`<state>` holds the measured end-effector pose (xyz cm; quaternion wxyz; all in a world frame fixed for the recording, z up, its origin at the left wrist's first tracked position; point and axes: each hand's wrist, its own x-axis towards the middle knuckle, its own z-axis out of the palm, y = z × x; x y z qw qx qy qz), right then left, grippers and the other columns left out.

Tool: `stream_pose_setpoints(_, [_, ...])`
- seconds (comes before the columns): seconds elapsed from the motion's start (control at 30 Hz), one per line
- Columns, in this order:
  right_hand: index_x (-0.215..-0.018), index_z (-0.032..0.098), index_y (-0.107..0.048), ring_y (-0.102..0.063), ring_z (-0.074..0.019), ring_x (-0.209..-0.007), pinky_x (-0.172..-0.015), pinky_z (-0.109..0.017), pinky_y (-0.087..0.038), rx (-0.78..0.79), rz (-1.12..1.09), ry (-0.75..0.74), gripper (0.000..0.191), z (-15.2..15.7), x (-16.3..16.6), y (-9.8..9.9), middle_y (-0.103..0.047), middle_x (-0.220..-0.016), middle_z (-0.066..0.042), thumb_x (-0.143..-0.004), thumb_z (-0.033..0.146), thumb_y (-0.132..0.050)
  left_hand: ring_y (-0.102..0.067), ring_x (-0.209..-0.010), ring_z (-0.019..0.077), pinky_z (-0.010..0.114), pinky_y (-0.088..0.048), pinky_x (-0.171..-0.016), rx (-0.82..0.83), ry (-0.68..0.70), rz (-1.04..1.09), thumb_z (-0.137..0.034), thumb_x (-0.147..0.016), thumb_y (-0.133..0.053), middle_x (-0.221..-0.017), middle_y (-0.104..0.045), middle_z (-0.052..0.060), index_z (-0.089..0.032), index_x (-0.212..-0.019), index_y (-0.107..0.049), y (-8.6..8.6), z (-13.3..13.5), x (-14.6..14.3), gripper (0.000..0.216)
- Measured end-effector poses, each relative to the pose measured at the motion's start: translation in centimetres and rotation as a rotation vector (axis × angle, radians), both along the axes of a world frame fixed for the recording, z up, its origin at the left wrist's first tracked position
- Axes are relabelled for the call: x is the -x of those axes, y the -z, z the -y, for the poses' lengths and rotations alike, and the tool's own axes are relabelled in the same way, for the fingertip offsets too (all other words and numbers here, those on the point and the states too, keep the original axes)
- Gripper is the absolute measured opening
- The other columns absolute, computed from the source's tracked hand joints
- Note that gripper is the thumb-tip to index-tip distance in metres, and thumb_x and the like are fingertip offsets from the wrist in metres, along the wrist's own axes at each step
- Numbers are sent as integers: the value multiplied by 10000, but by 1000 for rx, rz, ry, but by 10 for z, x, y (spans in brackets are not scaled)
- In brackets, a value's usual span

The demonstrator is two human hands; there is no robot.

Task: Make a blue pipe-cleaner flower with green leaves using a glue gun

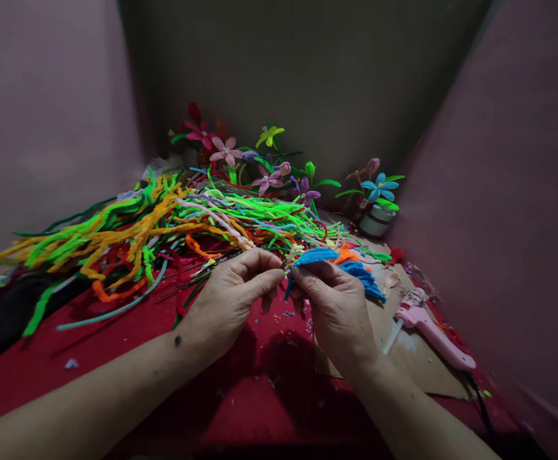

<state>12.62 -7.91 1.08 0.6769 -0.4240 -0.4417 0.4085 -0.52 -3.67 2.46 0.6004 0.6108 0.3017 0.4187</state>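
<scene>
Hands (224, 300) (333, 306) close together, right pinching blue fuzzy piece (316, 257), left pinching something too small to tell, glue gun (432, 329) nearby.

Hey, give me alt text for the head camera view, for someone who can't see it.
A right hand pinches a fuzzy blue piece, with the left hand close beside it, above a red cloth. Behind them are colorful pipe cleaners and fuzzy flowers; at right, a pink glue gun rests on cardboard.
</scene>
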Motion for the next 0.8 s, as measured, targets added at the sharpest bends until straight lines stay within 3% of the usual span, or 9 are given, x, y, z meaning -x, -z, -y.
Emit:
stream_pose_setpoints(0.53, [-701,177,-667,-548,-94,-507,-480,-219,-460,-23,-100,-57,69,3,8,1,-632,-580,18,-764,196,-649,-501,-635,106,260,-388,-641,47,77,51,-247,-774,-617,-674,-552,-22,-167,-741,-564,8,-3,0,101])
stream_pose_setpoints(0.8, [-682,172,-684,-585,-108,-500,-514,-239,-481,-27,-107,-78,98,1,7,1,-654,-565,7,-769,173,-638,-511,-584,95,241,-393,-596,109,101,142,-190,-743,-643,-612,-563,-32,-157,-682,-550,7,-2,-1,116])
